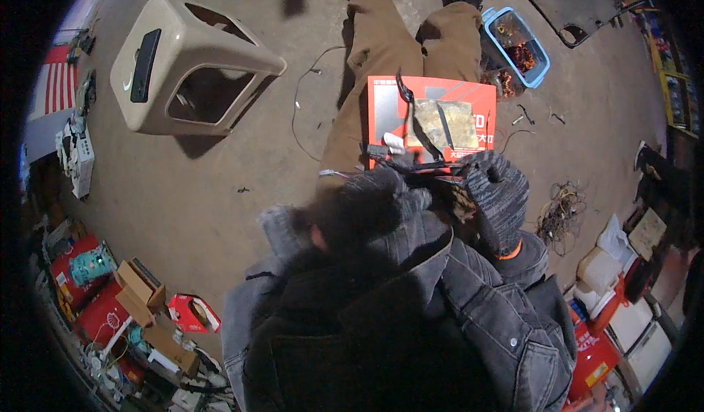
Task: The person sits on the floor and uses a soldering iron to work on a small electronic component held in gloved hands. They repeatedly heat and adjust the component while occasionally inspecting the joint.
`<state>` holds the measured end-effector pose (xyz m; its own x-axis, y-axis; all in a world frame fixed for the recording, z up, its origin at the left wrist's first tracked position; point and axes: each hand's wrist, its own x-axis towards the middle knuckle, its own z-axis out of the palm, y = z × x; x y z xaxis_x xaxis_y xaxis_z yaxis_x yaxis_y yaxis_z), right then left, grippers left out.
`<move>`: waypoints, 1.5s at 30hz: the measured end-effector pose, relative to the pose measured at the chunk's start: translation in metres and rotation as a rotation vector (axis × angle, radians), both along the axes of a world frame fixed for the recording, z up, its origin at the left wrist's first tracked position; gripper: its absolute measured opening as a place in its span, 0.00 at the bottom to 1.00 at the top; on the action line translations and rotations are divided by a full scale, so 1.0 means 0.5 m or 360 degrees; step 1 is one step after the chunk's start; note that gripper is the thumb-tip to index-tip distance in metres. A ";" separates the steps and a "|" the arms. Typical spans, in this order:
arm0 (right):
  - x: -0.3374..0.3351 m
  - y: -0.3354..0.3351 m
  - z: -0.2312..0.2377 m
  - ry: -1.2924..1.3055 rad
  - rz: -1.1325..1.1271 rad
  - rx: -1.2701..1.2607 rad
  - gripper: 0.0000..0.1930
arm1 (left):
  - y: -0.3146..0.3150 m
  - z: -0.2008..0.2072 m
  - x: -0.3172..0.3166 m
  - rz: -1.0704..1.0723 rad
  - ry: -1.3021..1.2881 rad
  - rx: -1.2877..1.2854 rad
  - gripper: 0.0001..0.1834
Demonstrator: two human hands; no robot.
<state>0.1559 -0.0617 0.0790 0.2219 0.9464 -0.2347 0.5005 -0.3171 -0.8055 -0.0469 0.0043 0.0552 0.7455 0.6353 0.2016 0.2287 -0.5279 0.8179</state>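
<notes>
Both my hands wear dark grey knit gloves and are close together at the near edge of a red box [388, 105] lying across my legs. My right hand [499, 188] is closed, its fingers curled round black cable [433, 167] that runs between the hands. My left hand [378, 192] is smeared by motion beside the cable's other end, and its fingers cannot be made out. A longer black strip [416, 118] bends up over the box. On the box lies a worn yellowish board [466, 124] with a thin dark blade-like piece [445, 125] on top.
Ahead to the right is a blue-rimmed plastic tub [543, 52] with coppery scraps. A beige stool [176, 60] lies on its side at left. Tangled wire [563, 215] lies on the floor at right. Cardboard boxes [139, 291] and clutter stand behind on the left.
</notes>
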 end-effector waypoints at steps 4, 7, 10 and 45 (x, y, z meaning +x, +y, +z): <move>-0.007 -0.001 0.007 0.0168 -0.0006 -0.0012 0.08 | -0.009 -0.034 0.029 0.0098 -0.0154 -0.0207 0.13; -0.002 0.000 0.008 0.0232 0.0151 -0.0082 0.08 | -0.019 -0.049 0.038 0.0195 -0.0328 -0.0464 0.13; 0.006 0.001 0.004 0.0305 0.0260 -0.0142 0.08 | -0.040 -0.080 0.049 0.0278 -0.0497 -0.0643 0.13; 0.040 0.006 -0.023 -0.0414 0.1023 0.0582 0.12 | 0.070 -0.042 -0.026 0.0398 0.0034 0.0595 0.34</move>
